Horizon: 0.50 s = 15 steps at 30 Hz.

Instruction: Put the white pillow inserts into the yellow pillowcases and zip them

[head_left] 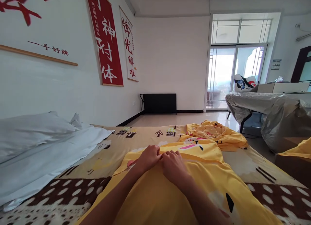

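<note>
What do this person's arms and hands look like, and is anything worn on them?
Both arms are bare as far as the picture shows: no sleeves, gloves or watch in view. The left hand and right hand show no rings or markings that I can make out. The forearms enter from the bottom edge.

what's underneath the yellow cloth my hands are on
The yellow cloth lies on a patterned beige and brown bedsheet, visible around it. Both hands, left hand and right hand, rest on top. Anything beneath is covered.

A patterned bed (pixel 102 160) carries a yellow cloth (pixel 194 183), a white quilt (pixel 48 153) and a pillow (pixel 26 131).
</note>
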Each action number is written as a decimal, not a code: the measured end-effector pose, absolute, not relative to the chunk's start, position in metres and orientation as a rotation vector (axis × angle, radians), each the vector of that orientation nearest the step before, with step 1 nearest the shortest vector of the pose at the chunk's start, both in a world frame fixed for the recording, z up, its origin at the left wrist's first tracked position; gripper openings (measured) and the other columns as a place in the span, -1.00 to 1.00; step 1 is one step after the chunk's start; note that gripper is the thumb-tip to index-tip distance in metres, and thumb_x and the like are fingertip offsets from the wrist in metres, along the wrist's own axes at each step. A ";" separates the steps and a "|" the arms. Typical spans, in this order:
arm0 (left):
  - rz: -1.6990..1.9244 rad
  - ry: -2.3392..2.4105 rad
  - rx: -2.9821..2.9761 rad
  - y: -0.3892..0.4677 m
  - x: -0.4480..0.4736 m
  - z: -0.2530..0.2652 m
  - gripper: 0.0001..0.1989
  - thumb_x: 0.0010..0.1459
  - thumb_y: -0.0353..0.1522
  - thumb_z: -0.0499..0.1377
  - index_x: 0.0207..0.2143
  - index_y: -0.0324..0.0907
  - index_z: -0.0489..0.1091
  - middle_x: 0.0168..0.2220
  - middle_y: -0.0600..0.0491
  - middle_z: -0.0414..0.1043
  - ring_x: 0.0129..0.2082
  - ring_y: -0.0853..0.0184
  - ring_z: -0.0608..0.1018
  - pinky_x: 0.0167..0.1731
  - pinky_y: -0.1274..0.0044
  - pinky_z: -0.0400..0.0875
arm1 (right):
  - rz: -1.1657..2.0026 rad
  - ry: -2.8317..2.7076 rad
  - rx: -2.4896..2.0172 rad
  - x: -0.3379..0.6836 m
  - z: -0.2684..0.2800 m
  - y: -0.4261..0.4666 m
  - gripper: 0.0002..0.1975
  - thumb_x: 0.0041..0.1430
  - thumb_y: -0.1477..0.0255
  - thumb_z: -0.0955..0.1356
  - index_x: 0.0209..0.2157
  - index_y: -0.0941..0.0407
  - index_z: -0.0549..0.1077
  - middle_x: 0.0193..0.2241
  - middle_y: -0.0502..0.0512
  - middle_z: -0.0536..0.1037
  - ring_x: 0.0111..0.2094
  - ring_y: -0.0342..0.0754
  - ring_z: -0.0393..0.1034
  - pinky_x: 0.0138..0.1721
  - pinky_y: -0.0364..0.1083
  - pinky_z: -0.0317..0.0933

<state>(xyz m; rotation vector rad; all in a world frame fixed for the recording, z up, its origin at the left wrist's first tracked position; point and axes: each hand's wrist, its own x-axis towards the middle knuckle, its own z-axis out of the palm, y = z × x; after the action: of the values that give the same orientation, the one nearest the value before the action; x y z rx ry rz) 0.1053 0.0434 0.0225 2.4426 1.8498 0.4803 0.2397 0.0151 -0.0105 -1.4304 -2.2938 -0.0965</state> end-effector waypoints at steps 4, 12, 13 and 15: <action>0.451 1.875 2.435 0.043 0.102 0.020 -0.81 0.01 -0.41 0.01 -0.63 -0.16 0.10 -0.55 0.06 0.34 -0.50 0.37 0.35 -0.52 0.54 0.06 | -0.036 -2.266 -1.472 0.220 -0.018 0.031 -0.79 0.17 0.60 0.22 -0.27 0.16 0.46 -0.24 0.17 0.52 -0.17 0.03 0.38 -0.19 -0.04 0.07; 0.441 1.958 2.413 0.044 0.094 0.010 -0.87 0.03 -0.41 0.00 -0.57 -0.17 0.17 -0.48 0.05 0.41 -0.46 0.37 0.39 -0.48 0.54 0.12 | -0.068 -2.048 -1.267 0.230 -0.067 0.047 -0.80 0.29 0.50 0.21 -0.36 0.09 0.43 -0.30 0.02 0.50 -0.20 -0.06 0.31 -0.19 -0.08 -0.01; 0.442 1.986 2.413 0.045 0.091 0.011 -0.88 0.02 -0.42 0.00 -0.57 -0.16 0.17 -0.47 0.04 0.41 -0.45 0.35 0.40 -0.47 0.54 0.12 | -0.066 -2.023 -1.265 0.230 -0.068 0.049 -0.81 0.29 0.50 0.22 -0.37 0.09 0.42 -0.31 0.02 0.50 -0.20 -0.07 0.31 -0.19 -0.08 -0.02; 0.417 2.050 2.406 0.046 0.081 0.014 -0.88 0.02 -0.43 0.00 -0.57 -0.16 0.16 -0.47 0.02 0.42 -0.44 0.33 0.41 -0.46 0.52 0.13 | -0.050 -1.992 -1.267 0.230 -0.068 0.052 -0.82 0.27 0.50 0.23 -0.38 0.10 0.42 -0.33 0.01 0.50 -0.21 -0.07 0.30 -0.20 -0.08 -0.03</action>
<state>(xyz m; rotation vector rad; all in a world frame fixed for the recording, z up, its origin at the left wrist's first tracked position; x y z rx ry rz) 0.0809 0.0465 0.0138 2.4060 2.0501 0.4171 0.2303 0.0524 -0.0679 -1.2668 -1.9919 -0.0501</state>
